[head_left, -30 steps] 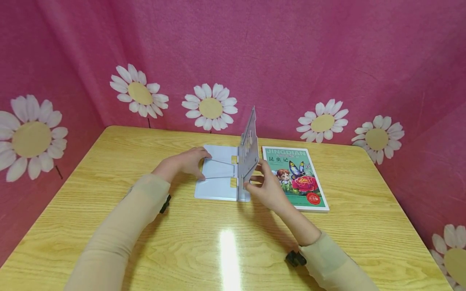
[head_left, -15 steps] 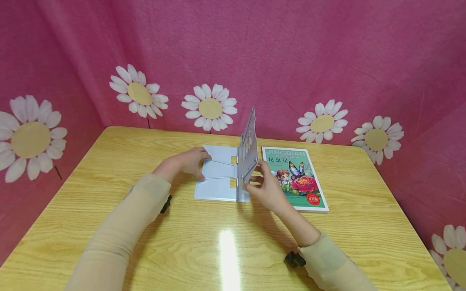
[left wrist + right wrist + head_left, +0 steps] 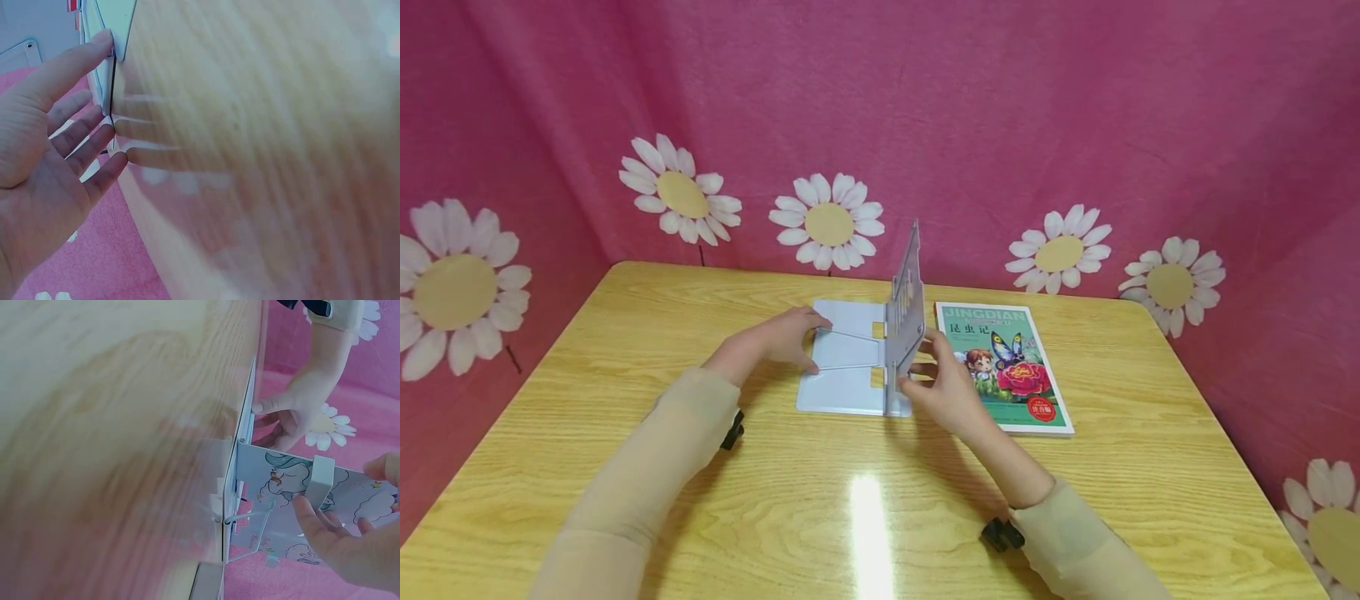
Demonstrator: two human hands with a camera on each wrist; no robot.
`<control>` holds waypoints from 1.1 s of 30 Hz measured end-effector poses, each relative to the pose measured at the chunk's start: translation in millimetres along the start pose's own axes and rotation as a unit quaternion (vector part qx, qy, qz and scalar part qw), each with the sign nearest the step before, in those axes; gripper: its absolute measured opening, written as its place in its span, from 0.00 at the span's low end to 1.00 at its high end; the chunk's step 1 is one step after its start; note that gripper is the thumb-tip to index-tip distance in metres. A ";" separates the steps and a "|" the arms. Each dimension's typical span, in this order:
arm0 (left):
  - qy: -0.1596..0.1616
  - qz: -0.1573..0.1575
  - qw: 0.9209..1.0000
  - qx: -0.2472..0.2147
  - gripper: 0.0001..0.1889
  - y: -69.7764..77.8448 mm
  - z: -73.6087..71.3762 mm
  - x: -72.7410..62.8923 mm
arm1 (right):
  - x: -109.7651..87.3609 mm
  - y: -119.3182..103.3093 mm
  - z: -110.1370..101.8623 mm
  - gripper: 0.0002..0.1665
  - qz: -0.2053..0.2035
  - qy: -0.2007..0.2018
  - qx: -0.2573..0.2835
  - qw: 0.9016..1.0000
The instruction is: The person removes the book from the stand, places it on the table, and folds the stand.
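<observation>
A pale metal book stand lies with its base flat on the table, its panel raised upright at the base's right side. My left hand rests at the base's left edge, thumb and fingers spread about the wire prop. In the left wrist view its fingers reach loosely along that edge, and the thumb touches a corner. My right hand holds the panel, thumb at its near edge and fingers on the far side. The right wrist view shows cartoon prints there and a white bracket beside the fingertips.
Just right of the stand lies a green children's book with a butterfly and a red flower on its cover. A pink curtain with daisies hangs behind the wooden table, which reflects a bright light streak near the front.
Both hands keep their places on the stand, and the panel stays upright. The whole head view has shifted slightly.
</observation>
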State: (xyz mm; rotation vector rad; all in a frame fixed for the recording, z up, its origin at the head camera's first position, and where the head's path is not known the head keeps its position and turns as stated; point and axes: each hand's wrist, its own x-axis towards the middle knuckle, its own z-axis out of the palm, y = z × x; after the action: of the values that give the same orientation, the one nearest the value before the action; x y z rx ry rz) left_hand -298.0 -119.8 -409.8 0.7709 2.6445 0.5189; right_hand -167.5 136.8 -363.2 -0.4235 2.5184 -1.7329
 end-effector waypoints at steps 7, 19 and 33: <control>0.027 -0.002 0.999 -0.039 0.42 -6.4 5.6 -7.4 | 1.3 -2.6 2.5 0.40 -0.014 -0.001 -0.004 1.000; 0.128 -0.009 0.984 -0.120 0.38 0.8 2.4 -28.4 | 14.5 23.2 9.4 0.40 -0.037 0.012 -0.026 0.999; 0.225 0.017 0.964 -0.138 0.33 50.9 -18.8 -49.5 | 22.1 31.1 18.8 0.38 -0.052 0.011 -0.056 0.997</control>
State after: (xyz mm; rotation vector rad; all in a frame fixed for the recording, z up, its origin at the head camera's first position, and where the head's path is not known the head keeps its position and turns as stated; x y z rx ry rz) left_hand -243.8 -112.4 -360.8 0.6762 2.8659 1.1649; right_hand -191.0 124.4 -396.5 -0.5560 2.6635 -1.6427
